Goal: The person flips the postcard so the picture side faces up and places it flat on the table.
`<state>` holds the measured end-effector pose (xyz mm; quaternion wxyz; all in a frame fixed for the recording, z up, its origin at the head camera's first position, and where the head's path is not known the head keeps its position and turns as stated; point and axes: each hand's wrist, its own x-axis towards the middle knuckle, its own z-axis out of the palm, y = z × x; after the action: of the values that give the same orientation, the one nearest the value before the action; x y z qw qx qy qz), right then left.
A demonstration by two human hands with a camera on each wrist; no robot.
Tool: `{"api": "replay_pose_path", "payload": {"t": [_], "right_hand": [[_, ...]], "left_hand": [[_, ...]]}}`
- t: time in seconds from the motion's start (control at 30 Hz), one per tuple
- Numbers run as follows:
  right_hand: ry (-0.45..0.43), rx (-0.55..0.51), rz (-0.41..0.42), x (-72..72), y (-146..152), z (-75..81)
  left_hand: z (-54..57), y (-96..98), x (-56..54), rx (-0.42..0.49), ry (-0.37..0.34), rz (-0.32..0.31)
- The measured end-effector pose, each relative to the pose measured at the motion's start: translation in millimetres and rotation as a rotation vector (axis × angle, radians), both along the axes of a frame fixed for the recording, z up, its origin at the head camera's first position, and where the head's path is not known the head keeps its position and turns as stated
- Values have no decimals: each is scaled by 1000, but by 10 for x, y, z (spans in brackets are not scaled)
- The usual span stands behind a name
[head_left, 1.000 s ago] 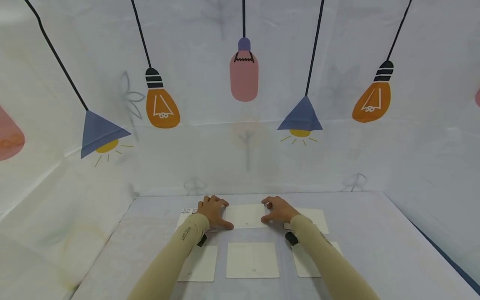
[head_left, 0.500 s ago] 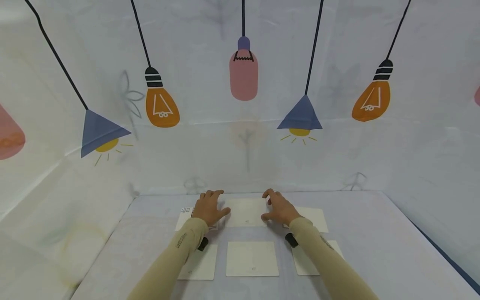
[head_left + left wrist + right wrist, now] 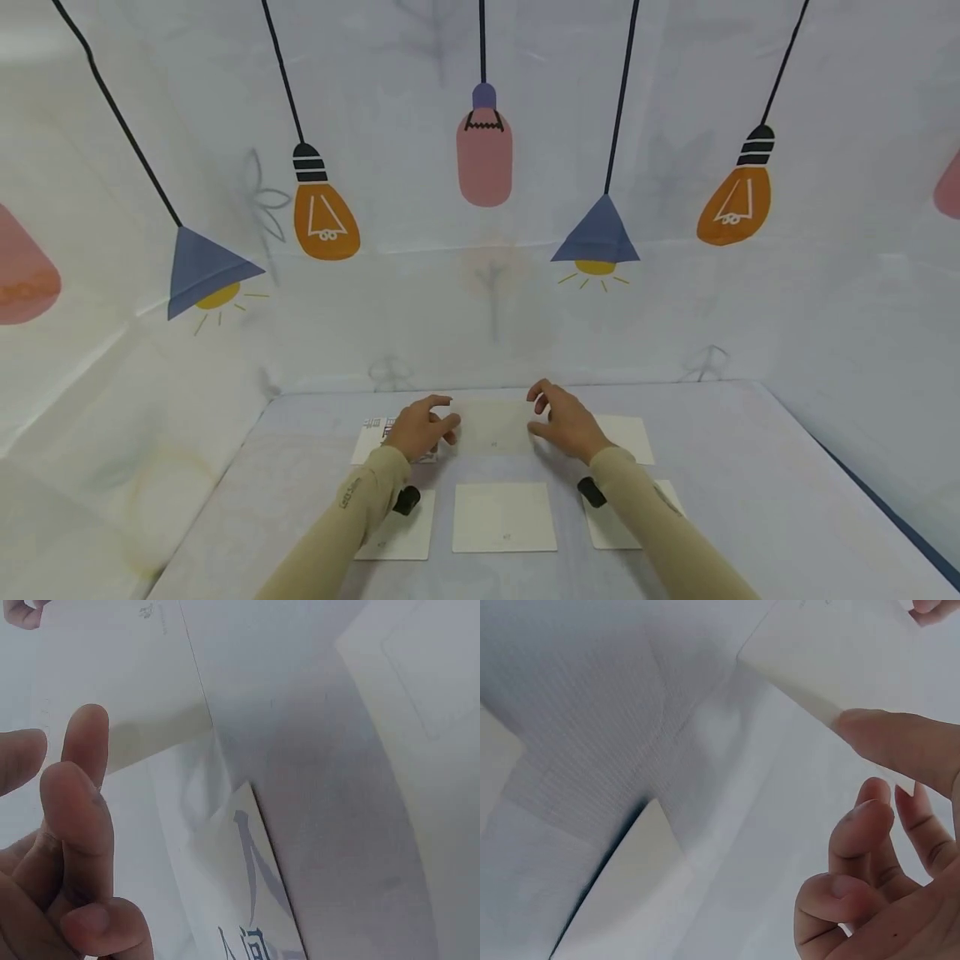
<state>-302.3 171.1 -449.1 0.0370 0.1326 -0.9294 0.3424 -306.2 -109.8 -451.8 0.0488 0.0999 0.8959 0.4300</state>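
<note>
A thin cream card (image 3: pixel 493 429) with tiny print near its closer edge spans the gap between my hands in the back row. My left hand (image 3: pixel 418 429) has its fingers bent at the card's left edge, thumb and forefinger near the far corner. On the opposite edge, my right hand (image 3: pixel 567 423) holds the card by thumb and forefinger. The right wrist view shows that thumb (image 3: pixel 885 739) lying over the edge and the forefinger at the corner. Its other fingers are curled clear of the card. Left fingers (image 3: pixel 79 802) cover part of the card's edge in the left wrist view.
Left of it lies a card (image 3: pixel 369 442) printed with large dark characters, partly under my left hand. A plain card (image 3: pixel 628 435) lies to the right. Three more form the front row: left (image 3: pixel 397 533), middle (image 3: pixel 505 518), right (image 3: pixel 611 525). A white wall (image 3: pixel 487 333) backs the table.
My left hand's fingers spread away from the card, then bent back in at its left edge. The card's far edge shifted up slightly in view. The right hand stayed nearly still at the right edge.
</note>
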Motion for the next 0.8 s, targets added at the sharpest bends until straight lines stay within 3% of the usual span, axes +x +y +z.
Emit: {"api": "replay_pose_path", "payload": {"t": [0.2,0.53,0.8], "right_hand": [[-22,-52,8,80,43,18],[-182,-235,-2,206,65,8],[-206,-230,-17,249,74,-9]], "left_hand": [[-5,31,58,-1,11,-8],[-48,24,120,-22,48,16],[-39,28,180,-37,52,67]]}}
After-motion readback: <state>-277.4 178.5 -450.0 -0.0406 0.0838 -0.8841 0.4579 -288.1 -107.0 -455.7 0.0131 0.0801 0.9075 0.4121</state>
